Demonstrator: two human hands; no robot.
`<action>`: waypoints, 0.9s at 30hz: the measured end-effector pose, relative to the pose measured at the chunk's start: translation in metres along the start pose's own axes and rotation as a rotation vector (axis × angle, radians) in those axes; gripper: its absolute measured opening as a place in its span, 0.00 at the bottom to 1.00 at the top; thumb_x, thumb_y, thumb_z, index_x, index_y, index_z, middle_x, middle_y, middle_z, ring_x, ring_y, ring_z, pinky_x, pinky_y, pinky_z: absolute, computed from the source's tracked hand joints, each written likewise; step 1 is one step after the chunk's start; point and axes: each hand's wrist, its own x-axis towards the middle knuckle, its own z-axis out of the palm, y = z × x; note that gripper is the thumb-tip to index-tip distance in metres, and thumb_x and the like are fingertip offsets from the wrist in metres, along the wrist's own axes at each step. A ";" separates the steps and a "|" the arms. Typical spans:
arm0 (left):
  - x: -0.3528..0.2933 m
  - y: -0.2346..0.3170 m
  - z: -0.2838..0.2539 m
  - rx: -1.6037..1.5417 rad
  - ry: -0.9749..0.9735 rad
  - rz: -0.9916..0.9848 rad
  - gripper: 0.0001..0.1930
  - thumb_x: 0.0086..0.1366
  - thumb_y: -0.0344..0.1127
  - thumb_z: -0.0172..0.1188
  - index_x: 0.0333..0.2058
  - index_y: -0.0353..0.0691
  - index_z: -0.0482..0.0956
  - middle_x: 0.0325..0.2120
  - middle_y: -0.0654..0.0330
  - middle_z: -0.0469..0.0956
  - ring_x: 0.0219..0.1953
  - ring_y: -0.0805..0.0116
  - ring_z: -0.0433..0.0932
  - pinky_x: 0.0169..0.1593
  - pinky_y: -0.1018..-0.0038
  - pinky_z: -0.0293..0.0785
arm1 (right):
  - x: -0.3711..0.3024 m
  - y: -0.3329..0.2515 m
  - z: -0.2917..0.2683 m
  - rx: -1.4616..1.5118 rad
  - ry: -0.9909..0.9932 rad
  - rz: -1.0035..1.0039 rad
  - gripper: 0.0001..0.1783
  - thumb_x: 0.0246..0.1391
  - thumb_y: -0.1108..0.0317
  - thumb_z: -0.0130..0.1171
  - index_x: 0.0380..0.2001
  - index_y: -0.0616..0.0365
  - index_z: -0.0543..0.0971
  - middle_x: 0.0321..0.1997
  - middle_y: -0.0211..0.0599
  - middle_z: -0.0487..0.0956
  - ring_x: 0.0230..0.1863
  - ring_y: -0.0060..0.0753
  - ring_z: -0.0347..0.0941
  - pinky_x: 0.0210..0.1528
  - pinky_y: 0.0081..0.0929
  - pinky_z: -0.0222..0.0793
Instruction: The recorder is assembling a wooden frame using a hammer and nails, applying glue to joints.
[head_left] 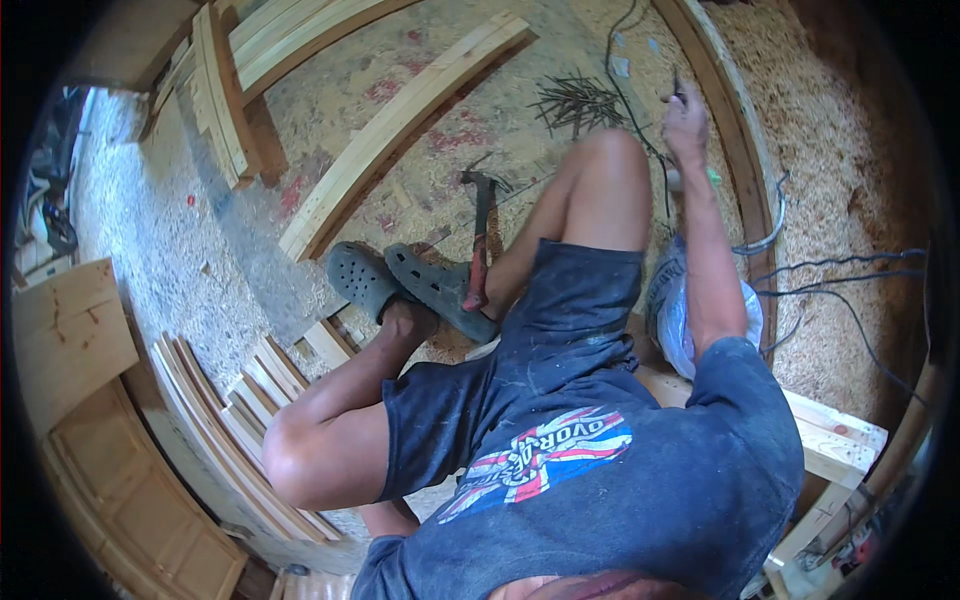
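Note:
My right hand is stretched far forward over the floor, closed with a small thin dark piece sticking up from the fingers. What kind of piece it is I cannot make out. Left of that hand lies a loose heap of long dark nails. A claw hammer with a red grip lies by my shoes, its head pointing away from me. Only part of my left arm shows behind my bent knee; the left hand is out of sight.
A long pale timber crosses the floor ahead. More boards lie at the far left, and thin strips at the near left. A plastic bag sits beneath my right arm. Dark cables cross the sawdust on the right.

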 end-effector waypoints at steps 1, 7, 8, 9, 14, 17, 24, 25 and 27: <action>-0.012 -0.009 -0.030 -0.139 0.109 -0.110 0.17 0.72 0.44 0.53 0.54 0.44 0.77 0.47 0.55 0.80 0.47 0.60 0.79 0.55 0.67 0.74 | 0.001 -0.016 -0.007 0.003 -0.037 -0.040 0.15 0.67 0.66 0.51 0.52 0.61 0.77 0.41 0.50 0.82 0.39 0.44 0.81 0.44 0.41 0.76; -0.010 -0.026 -0.112 -0.512 0.424 -0.183 0.23 0.74 0.47 0.57 0.57 0.34 0.73 0.54 0.49 0.77 0.55 0.54 0.78 0.58 0.61 0.76 | 0.005 -0.110 -0.013 0.787 -0.355 0.239 0.22 0.69 0.73 0.45 0.64 0.56 0.68 0.55 0.44 0.76 0.40 0.34 0.80 0.42 0.29 0.83; 0.003 -0.023 -0.104 -0.460 0.464 -0.104 0.21 0.74 0.42 0.57 0.56 0.31 0.74 0.50 0.51 0.80 0.47 0.59 0.82 0.51 0.68 0.79 | 0.003 -0.121 -0.008 0.851 -0.367 0.204 0.20 0.68 0.73 0.47 0.62 0.57 0.69 0.53 0.44 0.77 0.41 0.34 0.80 0.41 0.30 0.82; 0.017 -0.018 -0.104 -0.449 0.475 -0.043 0.20 0.74 0.42 0.58 0.55 0.31 0.76 0.49 0.53 0.81 0.47 0.60 0.82 0.51 0.68 0.79 | 0.002 -0.132 -0.003 0.935 -0.427 0.131 0.19 0.68 0.72 0.49 0.61 0.58 0.70 0.51 0.43 0.78 0.41 0.35 0.80 0.39 0.31 0.82; 0.096 0.006 -0.101 -0.308 0.667 -0.027 0.20 0.70 0.39 0.60 0.54 0.30 0.79 0.48 0.50 0.82 0.47 0.60 0.82 0.51 0.69 0.78 | -0.027 -0.186 0.063 0.694 -0.479 0.060 0.14 0.69 0.67 0.53 0.53 0.62 0.74 0.34 0.36 0.80 0.35 0.27 0.79 0.33 0.23 0.75; 0.135 0.009 -0.089 -0.069 0.928 0.024 0.22 0.67 0.41 0.63 0.51 0.29 0.81 0.47 0.43 0.83 0.49 0.55 0.83 0.56 0.66 0.76 | -0.067 -0.223 0.123 0.555 -0.705 0.082 0.15 0.66 0.66 0.58 0.49 0.67 0.77 0.32 0.37 0.81 0.33 0.27 0.79 0.32 0.26 0.75; 0.149 0.008 -0.042 -0.500 1.014 0.010 0.20 0.66 0.36 0.64 0.53 0.31 0.80 0.42 0.53 0.85 0.41 0.69 0.82 0.47 0.73 0.76 | -0.150 -0.285 0.275 0.324 -1.123 -0.155 0.11 0.62 0.66 0.62 0.42 0.63 0.81 0.31 0.34 0.82 0.31 0.21 0.76 0.32 0.21 0.71; 0.147 0.009 -0.044 -0.501 1.018 -0.009 0.20 0.66 0.36 0.64 0.53 0.31 0.80 0.42 0.53 0.85 0.41 0.69 0.82 0.47 0.73 0.76 | -0.160 -0.292 0.297 0.342 -1.158 -0.206 0.11 0.61 0.66 0.62 0.41 0.64 0.81 0.30 0.36 0.82 0.31 0.21 0.77 0.30 0.22 0.72; 0.145 0.012 -0.049 -0.596 0.919 0.010 0.22 0.67 0.35 0.64 0.56 0.32 0.78 0.43 0.57 0.85 0.41 0.73 0.80 0.48 0.75 0.75 | -0.175 -0.306 0.339 0.417 -1.332 -0.135 0.11 0.61 0.65 0.62 0.37 0.64 0.81 0.27 0.33 0.81 0.26 0.21 0.75 0.29 0.24 0.71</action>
